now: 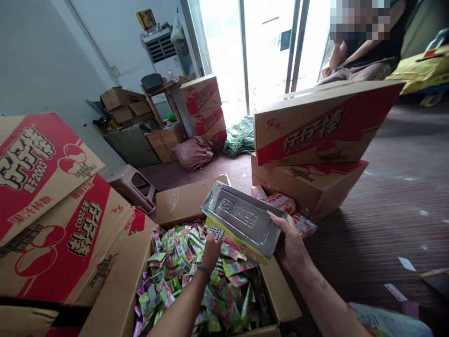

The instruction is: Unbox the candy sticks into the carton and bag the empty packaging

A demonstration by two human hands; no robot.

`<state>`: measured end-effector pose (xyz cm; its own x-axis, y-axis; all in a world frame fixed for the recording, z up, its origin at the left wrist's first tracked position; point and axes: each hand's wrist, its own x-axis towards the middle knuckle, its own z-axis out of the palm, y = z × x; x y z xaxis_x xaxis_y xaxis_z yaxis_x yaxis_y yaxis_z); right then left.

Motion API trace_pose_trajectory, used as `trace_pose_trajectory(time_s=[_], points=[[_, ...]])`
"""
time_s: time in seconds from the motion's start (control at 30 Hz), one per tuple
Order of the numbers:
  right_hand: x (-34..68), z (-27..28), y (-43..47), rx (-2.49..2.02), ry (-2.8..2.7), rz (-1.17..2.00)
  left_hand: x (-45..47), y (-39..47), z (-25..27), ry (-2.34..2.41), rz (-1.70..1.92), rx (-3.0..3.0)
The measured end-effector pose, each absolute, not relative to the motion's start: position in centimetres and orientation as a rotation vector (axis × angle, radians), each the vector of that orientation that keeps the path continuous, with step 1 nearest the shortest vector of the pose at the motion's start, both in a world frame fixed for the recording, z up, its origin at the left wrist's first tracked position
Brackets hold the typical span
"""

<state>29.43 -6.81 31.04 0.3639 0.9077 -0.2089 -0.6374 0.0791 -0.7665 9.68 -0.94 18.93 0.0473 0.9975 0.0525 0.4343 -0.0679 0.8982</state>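
Grey, metallic-looking face up, the container [242, 215] is hanging tilted above the open carton [115, 285], over its heap of small wrapped packets [178, 252]. Right hand [291, 238] is gripping its right-hand end, thumb lying over the edge of the embossed face, most fingers hidden behind. Left hand [211, 248] is curling mostly closed beside the printed yellow-green side; from where I'm standing I can't tell if it's pressing that side or pinching a packet.

Handling notes: the right hand is carrying most of the weight from one end, I'd judge, so the left should be propping the far lower edge to stop it twisting. Thumb should be staying on the rim; pressing mid-face may be denting the thin panel. Keeping everything over the packets is sensible: anything slipping is then landing inside the carton. The underside isn't showing, so I can't say if it's open or shut; worth checking before tipping further. Raised flap [192, 199] is standing just behind and small red boxes [280, 202] are lying off to the right, so elbows and corners should be clearing both.
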Motion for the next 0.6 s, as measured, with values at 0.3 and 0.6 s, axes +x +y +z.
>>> trace_pose_trajectory(time_s=[0.3, 0.6], points=[[27.2, 31.1, -8.3, -0.772, -0.259, 1.577, 4.7, -2.5, 25.6, 1.183, 1.628, 0.847], [25.8, 31.3, -9.2, -0.745, -0.364, 1.564, 2.1, -5.8, 29.2, 1.349, 1.826, 0.848]])
